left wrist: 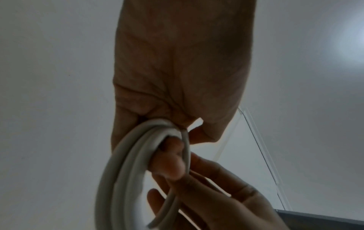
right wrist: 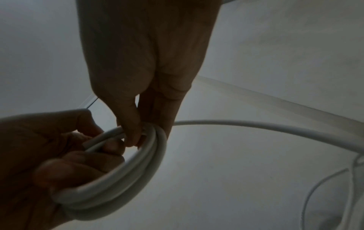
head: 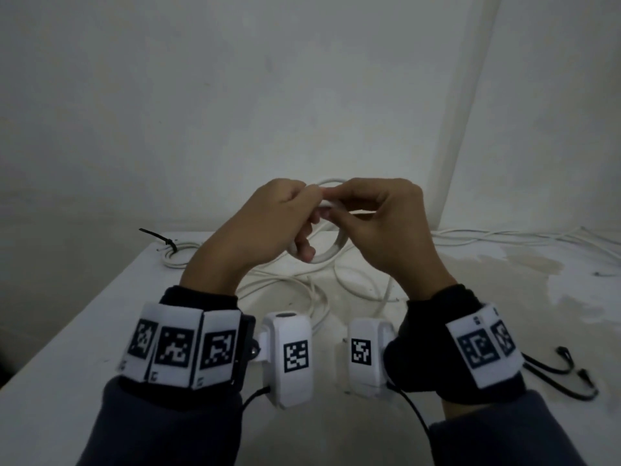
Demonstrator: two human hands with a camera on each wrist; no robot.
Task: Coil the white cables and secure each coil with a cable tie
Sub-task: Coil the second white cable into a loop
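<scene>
Right now a small white coil (head: pixel 327 253) is held up above the table (head: pixel 84 331) between both hands, with the left hand (head: pixel 268 227) curled round its left side and the right hand (head: pixel 386 227) pinching the top of the ring with thumb and fingers. From the coil, the loose cable (head: pixel 342 284) hangs down toward the table just under the hands and nearer the right hand, so the next loop would likely be brought up by that hand. Farther out, a tied coil (head: pixel 174 255) is seen at the back left, and black cable ties (head: pixel 564 368) are laid at the right, nearer the right hand.
</scene>
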